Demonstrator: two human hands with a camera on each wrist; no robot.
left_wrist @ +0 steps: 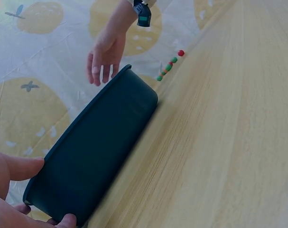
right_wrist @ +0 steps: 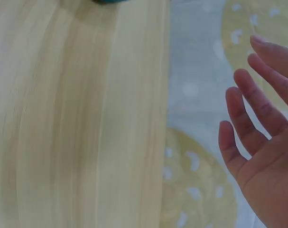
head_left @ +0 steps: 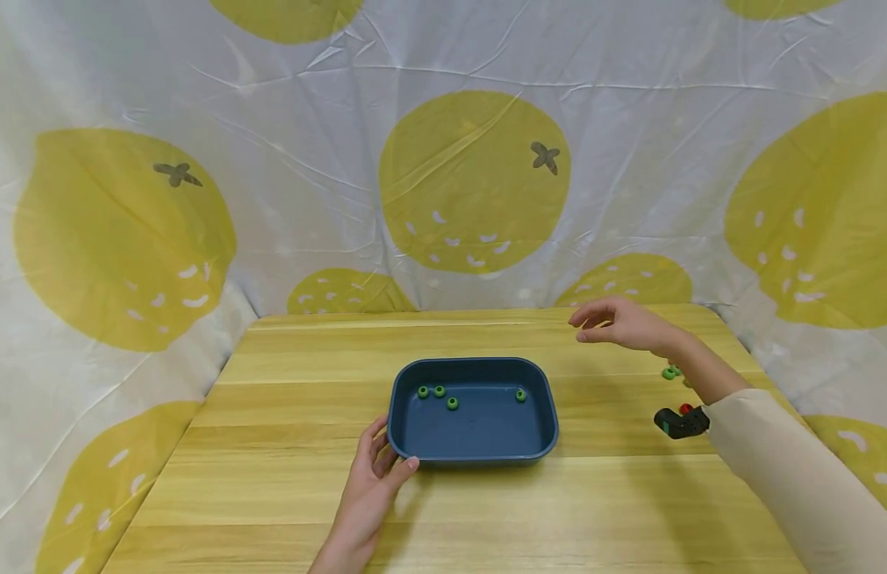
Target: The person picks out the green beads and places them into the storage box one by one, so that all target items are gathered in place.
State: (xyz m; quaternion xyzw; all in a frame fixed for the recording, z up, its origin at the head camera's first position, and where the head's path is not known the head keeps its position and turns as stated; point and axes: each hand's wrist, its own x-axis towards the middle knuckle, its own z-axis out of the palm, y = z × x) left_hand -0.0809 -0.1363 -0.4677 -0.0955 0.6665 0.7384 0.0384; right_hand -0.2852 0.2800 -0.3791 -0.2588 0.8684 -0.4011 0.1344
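Note:
A dark blue rectangular tray sits on the wooden table with several small green beads inside, most of them toward its left and one near the right wall. My left hand holds the tray by its front left corner, the thumb at the rim and the fingers along the outer side. In the left wrist view the tray's outer wall fills the middle. Beyond the tray's right side, my right hand hovers over the back of the table. Its fingers are relaxed and spread, with nothing between them.
Green beads and a red bead lie on the right side of the table, partly hidden by the right forearm. A black wrist camera hangs under that arm. A lemon-patterned cloth stands behind the table.

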